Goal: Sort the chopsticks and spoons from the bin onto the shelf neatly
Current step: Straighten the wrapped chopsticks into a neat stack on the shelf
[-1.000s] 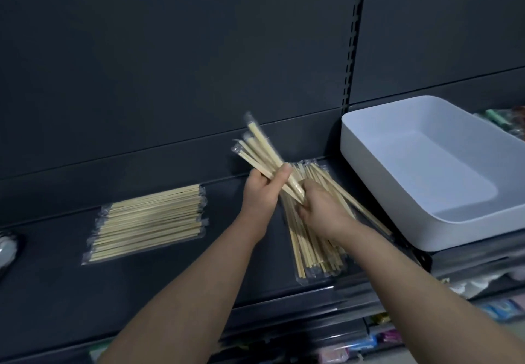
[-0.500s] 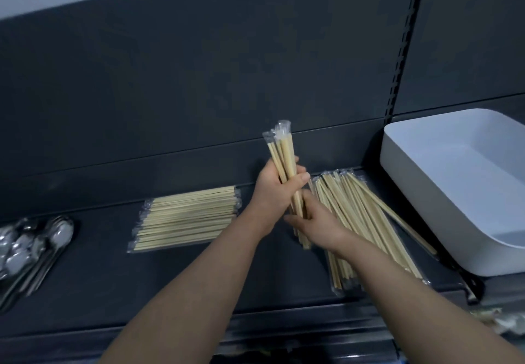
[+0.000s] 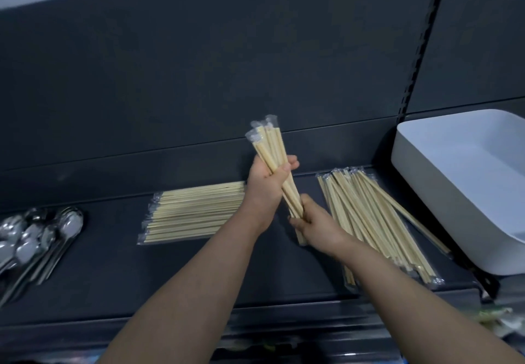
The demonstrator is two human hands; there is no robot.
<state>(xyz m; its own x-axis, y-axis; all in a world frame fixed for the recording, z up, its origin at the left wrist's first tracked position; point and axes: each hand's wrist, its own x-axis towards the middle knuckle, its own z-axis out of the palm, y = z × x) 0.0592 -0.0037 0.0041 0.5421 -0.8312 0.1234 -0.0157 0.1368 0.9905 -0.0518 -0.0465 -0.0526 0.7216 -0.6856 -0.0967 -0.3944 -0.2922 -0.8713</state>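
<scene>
A small bundle of wrapped chopsticks [image 3: 271, 150] stands nearly upright above the dark shelf [image 3: 113, 272]. My left hand [image 3: 267, 186] grips its middle, and my right hand [image 3: 315, 226] grips its lower end. A neat flat row of wrapped chopsticks [image 3: 196, 213] lies on the shelf to the left of my hands. A looser heap of chopsticks [image 3: 369, 216] lies to the right, fanned out toward the shelf's front. Wrapped metal spoons [image 3: 37, 235] lie at the far left. The white bin [image 3: 466, 181] sits at the right and shows nothing inside.
The shelf's dark back panel [image 3: 199, 65] rises behind everything, with a slotted upright [image 3: 420, 51] beside the bin. Below the shelf's front edge, coloured packages [image 3: 500, 321] show on a lower level at the right.
The bundle in my hands has been gathered from a splayed fan into a tight, nearly upright bunch. The view has swung left, bringing the spoons into sight.
</scene>
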